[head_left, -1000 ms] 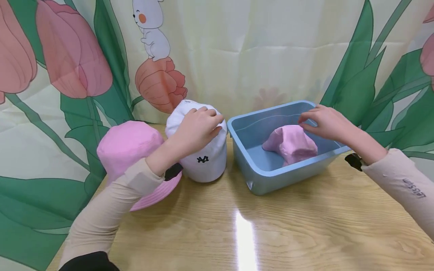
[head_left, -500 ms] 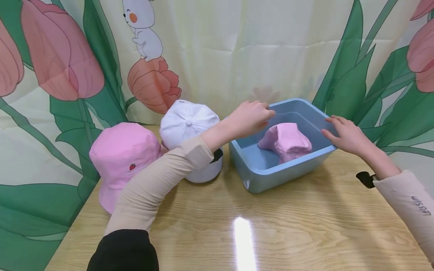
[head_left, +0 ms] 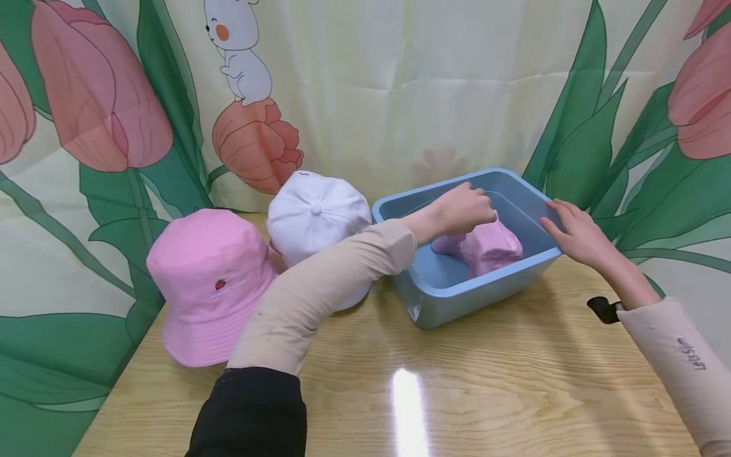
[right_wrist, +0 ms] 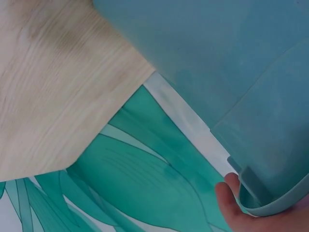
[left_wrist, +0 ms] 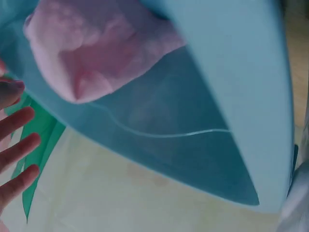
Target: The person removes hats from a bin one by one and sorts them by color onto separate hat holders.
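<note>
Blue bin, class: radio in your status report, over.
Left hand over blue bin, right hand touching its rim. Pink hat inside. White cap, strawberry-marked hat outside. Left sleeve partly hides cap.

- Tabletop [head_left: 491,387]: wood-grained, bright reflection toward the front edge.
- Pink bucket hat [head_left: 200,273]: crown up, near the left edge; strawberry motif on the side.
- White cap [head_left: 320,216]: just beside the bucket hat, near the back edge; partly hidden by the beige left sleeve [head_left: 325,285].
- Blue basin [head_left: 480,298]: near the back edge; crumpled pink item [head_left: 497,247] inside.
- Left grip [head_left: 465,209]: above the basin, knuckles up; contact with the pink item cannot be determined.
- Right grip [head_left: 579,235]: resting on the basin's right-hand rim.
</note>
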`<act>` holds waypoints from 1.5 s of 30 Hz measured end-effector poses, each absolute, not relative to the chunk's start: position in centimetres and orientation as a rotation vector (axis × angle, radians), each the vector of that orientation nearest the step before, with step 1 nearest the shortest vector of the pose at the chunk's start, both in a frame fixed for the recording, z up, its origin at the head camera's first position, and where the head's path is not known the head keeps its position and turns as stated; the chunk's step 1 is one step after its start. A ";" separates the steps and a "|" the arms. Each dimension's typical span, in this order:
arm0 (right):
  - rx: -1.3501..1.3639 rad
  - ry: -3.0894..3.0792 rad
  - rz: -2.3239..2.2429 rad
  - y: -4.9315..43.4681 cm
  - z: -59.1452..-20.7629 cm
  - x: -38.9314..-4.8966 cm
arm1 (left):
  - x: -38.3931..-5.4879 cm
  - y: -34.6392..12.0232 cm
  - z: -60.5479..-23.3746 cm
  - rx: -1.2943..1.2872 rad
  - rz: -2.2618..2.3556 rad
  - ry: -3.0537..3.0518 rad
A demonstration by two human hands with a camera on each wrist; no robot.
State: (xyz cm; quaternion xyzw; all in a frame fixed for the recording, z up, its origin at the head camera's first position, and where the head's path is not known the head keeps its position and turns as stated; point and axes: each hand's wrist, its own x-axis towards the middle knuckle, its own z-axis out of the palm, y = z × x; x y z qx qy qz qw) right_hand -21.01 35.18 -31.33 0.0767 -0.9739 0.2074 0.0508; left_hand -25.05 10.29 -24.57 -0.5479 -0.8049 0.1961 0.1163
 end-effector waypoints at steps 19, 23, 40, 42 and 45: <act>0.249 -2.993 0.462 35.0 -31.5 -20.6 | -25.2 10.8 -28.7 -1.600 0.915 -2.013; 0.242 -3.008 0.446 34.9 -31.5 -20.7 | -25.2 10.8 -28.8 -1.607 0.919 -2.015; 0.227 -2.986 0.442 35.0 -31.9 -20.6 | -25.7 10.9 -28.9 -1.692 0.903 -1.981; 0.226 -2.978 0.442 35.0 -31.8 -20.6 | -25.7 11.0 -29.1 -1.695 0.920 -1.964; 0.221 -2.973 0.435 35.0 -31.8 -20.6 | -25.8 11.1 -29.1 -1.698 0.948 -1.953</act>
